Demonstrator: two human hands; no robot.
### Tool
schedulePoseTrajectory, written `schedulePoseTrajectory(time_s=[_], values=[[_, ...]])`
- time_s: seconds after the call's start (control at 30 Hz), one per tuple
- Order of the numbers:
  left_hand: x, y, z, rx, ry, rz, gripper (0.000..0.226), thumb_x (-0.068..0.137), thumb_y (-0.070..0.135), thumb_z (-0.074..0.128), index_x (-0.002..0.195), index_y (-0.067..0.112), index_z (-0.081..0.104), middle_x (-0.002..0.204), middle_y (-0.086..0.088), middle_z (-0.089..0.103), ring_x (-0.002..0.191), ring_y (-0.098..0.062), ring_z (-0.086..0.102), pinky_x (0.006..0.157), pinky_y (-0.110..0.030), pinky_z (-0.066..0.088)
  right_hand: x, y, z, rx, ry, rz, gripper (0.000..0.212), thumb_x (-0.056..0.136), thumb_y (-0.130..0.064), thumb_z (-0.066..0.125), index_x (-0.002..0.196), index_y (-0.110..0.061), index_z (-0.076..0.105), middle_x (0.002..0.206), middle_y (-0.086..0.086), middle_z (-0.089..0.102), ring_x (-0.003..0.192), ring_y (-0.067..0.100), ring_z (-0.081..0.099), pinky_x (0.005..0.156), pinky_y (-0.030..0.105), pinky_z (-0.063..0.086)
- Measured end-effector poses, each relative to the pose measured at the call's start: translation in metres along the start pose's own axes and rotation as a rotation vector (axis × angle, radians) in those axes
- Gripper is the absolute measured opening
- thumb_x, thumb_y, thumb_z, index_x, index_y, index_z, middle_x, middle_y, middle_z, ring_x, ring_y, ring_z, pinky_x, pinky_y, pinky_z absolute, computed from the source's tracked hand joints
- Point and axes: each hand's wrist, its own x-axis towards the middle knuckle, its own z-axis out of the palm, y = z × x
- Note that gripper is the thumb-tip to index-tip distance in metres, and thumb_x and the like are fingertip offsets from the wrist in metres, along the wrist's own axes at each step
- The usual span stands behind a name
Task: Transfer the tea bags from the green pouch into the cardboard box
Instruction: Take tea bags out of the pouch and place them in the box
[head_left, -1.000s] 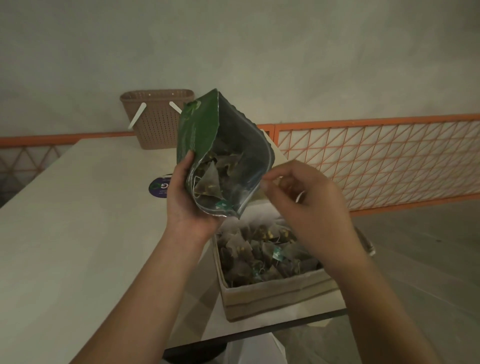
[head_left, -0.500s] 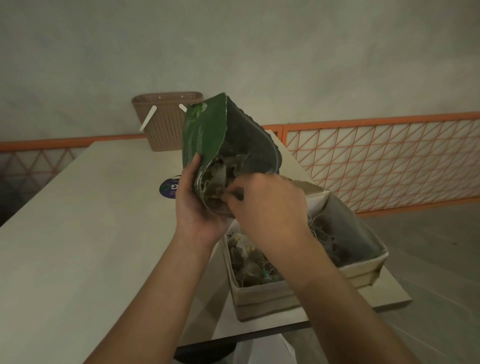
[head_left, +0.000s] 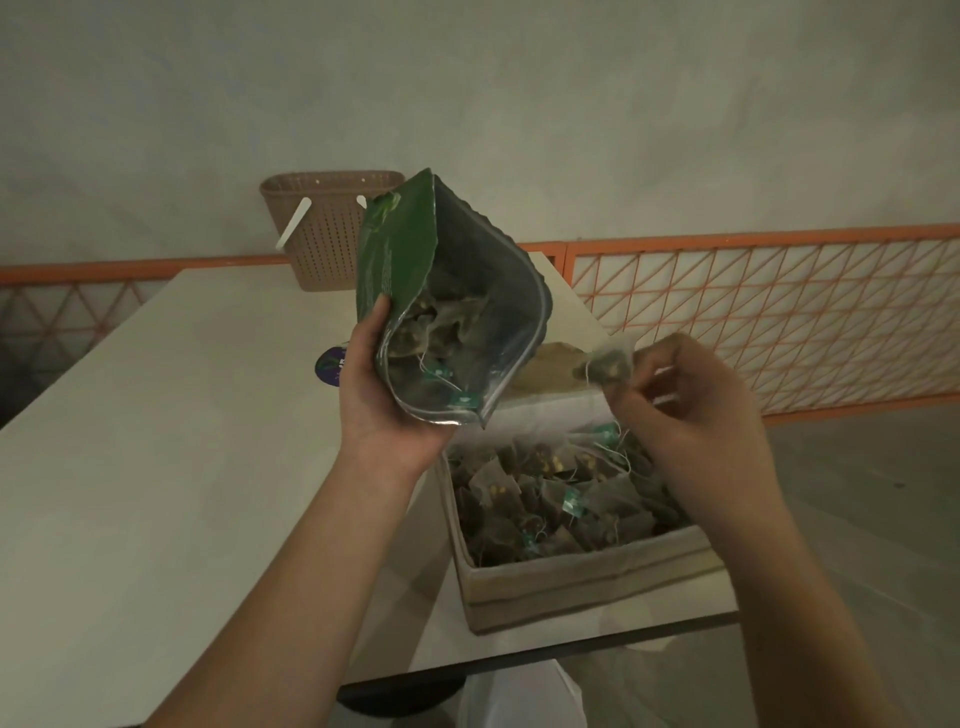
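I had the left hand (head_left: 387, 395) wrapped around the lower edge of the green pouch (head_left: 402, 249), thumb on its printed face, holding it tilted above the bench (head_left: 156, 441) with its open mouth facing me. More tea bags (head_left: 441, 332) sat inside it, tags and strings showing at the lip. My right hand (head_left: 691, 415) was out to the right of the pouch, fingertips pinching a single tea bag (head_left: 608, 364) in the air above the far end of the cardboard box (head_left: 587, 582). The box stood at the bench's near right corner, already packed with tea bags. A brown perforated basket (head_left: 327, 228) stood at the far end of the bench, and an orange lattice railing (head_left: 779, 306) ran behind.
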Motion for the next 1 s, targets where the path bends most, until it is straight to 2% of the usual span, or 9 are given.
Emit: schedulePoseTrajectory(time_s=[0.13, 0.23, 0.33, 0.4, 0.5, 0.57, 0.7, 0.87, 1.0], values=[[-0.001, -0.001, 0.0, 0.006, 0.004, 0.012, 0.058, 0.097, 0.049, 0.051, 0.149, 0.023, 0.051, 0.151, -0.011, 0.052, 0.136, -0.034, 0.051, 0.094, -0.046, 0.056, -0.007, 0.027, 0.0, -0.238, -0.146, 0.113, 0.022, 0.08, -0.008, 0.073, 0.074, -0.023, 0.057, 0.059, -0.013, 0.057, 0.047, 0.001, 0.05, 0.045, 0.009, 0.037], [-0.001, -0.001, -0.001, 0.012, 0.016, 0.022, 0.059, 0.096, 0.05, 0.053, 0.149, 0.023, 0.051, 0.15, -0.011, 0.053, 0.135, -0.034, 0.052, 0.094, -0.045, 0.056, -0.011, 0.033, 0.007, -0.418, -0.192, 0.082, 0.015, 0.08, -0.025, 0.075, 0.085, -0.029, 0.062, 0.088, -0.015, 0.058, 0.073, 0.0, 0.053, 0.06, 0.009, 0.037], [-0.001, -0.001, -0.003, 0.022, 0.021, 0.016, 0.058, 0.097, 0.051, 0.052, 0.148, 0.024, 0.052, 0.149, -0.011, 0.054, 0.136, -0.034, 0.051, 0.097, -0.046, 0.055, -0.01, 0.023, 0.015, -0.296, -0.12, 0.037, 0.019, 0.081, -0.035, 0.072, 0.096, -0.034, 0.061, 0.113, -0.011, 0.046, 0.094, 0.004, 0.052, 0.071, 0.012, 0.042], [-0.001, -0.001, -0.003, 0.026, 0.024, 0.019, 0.058, 0.096, 0.05, 0.052, 0.148, 0.023, 0.052, 0.149, -0.012, 0.054, 0.137, -0.035, 0.051, 0.098, -0.047, 0.054, -0.01, 0.009, 0.023, -0.164, -0.103, 0.009, 0.018, 0.082, -0.035, 0.07, 0.097, -0.041, 0.061, 0.117, -0.015, 0.043, 0.099, 0.002, 0.053, 0.075, 0.014, 0.047], [-0.001, -0.001, -0.002, 0.028, 0.025, 0.026, 0.06, 0.096, 0.049, 0.053, 0.149, 0.021, 0.051, 0.151, -0.012, 0.052, 0.14, -0.035, 0.047, 0.105, -0.048, 0.05, -0.012, -0.004, 0.039, -0.117, -0.179, -0.025, 0.02, 0.084, -0.039, 0.066, 0.101, -0.047, 0.061, 0.119, -0.021, 0.04, 0.099, 0.0, 0.054, 0.079, 0.016, 0.051], [-0.002, -0.001, -0.002, 0.023, 0.029, 0.037, 0.059, 0.096, 0.049, 0.052, 0.149, 0.02, 0.051, 0.151, -0.013, 0.051, 0.14, -0.035, 0.047, 0.108, -0.049, 0.047, -0.013, -0.007, 0.047, -0.108, -0.17, -0.036, 0.016, 0.084, -0.04, 0.064, 0.1, -0.042, 0.061, 0.116, -0.019, 0.043, 0.091, -0.001, 0.057, 0.075, 0.014, 0.051], [-0.005, -0.001, -0.002, 0.026, 0.047, 0.055, 0.059, 0.096, 0.05, 0.052, 0.146, 0.019, 0.054, 0.147, -0.012, 0.056, 0.132, -0.034, 0.054, 0.093, -0.044, 0.056, -0.017, -0.008, 0.055, -0.136, -0.098, -0.101, 0.012, 0.088, -0.03, 0.065, 0.093, -0.031, 0.054, 0.095, -0.013, 0.049, 0.076, 0.004, 0.058, 0.062, 0.016, 0.049], [-0.008, -0.002, 0.001, 0.034, 0.048, 0.056, 0.059, 0.096, 0.049, 0.051, 0.146, 0.017, 0.054, 0.146, -0.012, 0.057, 0.119, -0.034, 0.061, 0.088, -0.041, 0.059, -0.017, -0.008, 0.062, -0.417, -0.322, -0.125, 0.033, 0.092, -0.051, 0.052, 0.124, -0.045, 0.055, 0.083, -0.014, 0.056, 0.072, 0.002, 0.054, 0.065, 0.019, 0.048], [-0.007, -0.001, 0.001, 0.046, 0.045, 0.05, 0.062, 0.095, 0.05, 0.052, 0.148, 0.017, 0.052, 0.149, -0.012, 0.054, 0.124, -0.034, 0.058, 0.088, -0.041, 0.059, -0.014, -0.007, 0.061, -0.354, -0.253, -0.159, 0.018, 0.088, -0.044, 0.063, 0.104, -0.038, 0.069, 0.06, -0.014, 0.047, 0.059, 0.006, 0.048, 0.054, 0.015, 0.037]])
